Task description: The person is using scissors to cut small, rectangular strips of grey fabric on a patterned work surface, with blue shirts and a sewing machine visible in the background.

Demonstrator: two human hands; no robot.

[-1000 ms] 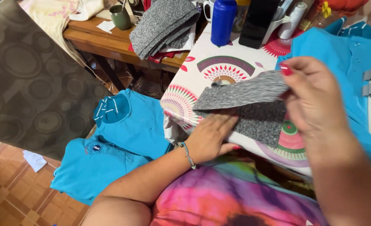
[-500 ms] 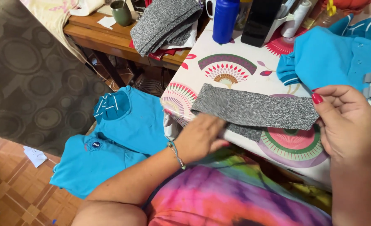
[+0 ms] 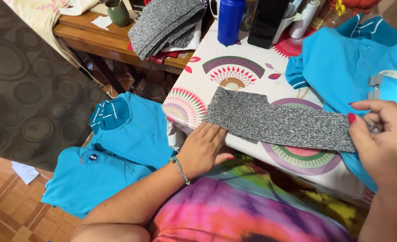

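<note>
- Grey knit fabric strip (image 3: 279, 122) lies flat across the table (image 3: 198, 85), over the patterned cloth w/ fan & circle motifs; runs from near the front-left edge out to the right, right end lifted a bit.
- A 2nd grey layer seems to sit under the strip at its top-left; can't tell if it's a fold or a separate piece.
- Left hand (image 3: 205, 150): palm down at table edge, fingers straight & pressed together, tips touching the strip's left end, pinning it.
- Right hand (image 3: 384, 143): thumb & forefinger pinching the strip's right end, other fingers curled; red nails. Strip looks pulled taut btw the 2 hands.
- Step, as I judge it: smoothing/straightening the strip flat on the table, ends held.
- Next move prob calls for keeping the left end pinned while the right hand evens out the far end – edges need to line up, no twist.
- Just beyond the right hand: blue polo shirt (image 3: 351, 67) on the table, touching or under the strip's right end.
- Farther back: blue bottle (image 3: 230, 20), dark phone-like slab (image 3: 266, 22), stack of grey fabric (image 3: 164, 24) on a wooden bench (image 3: 86, 36), green cup (image 3: 117, 11).
- On the floor to the left: 2 more blue shirts (image 3: 113, 157), well apart from the strip.
</note>
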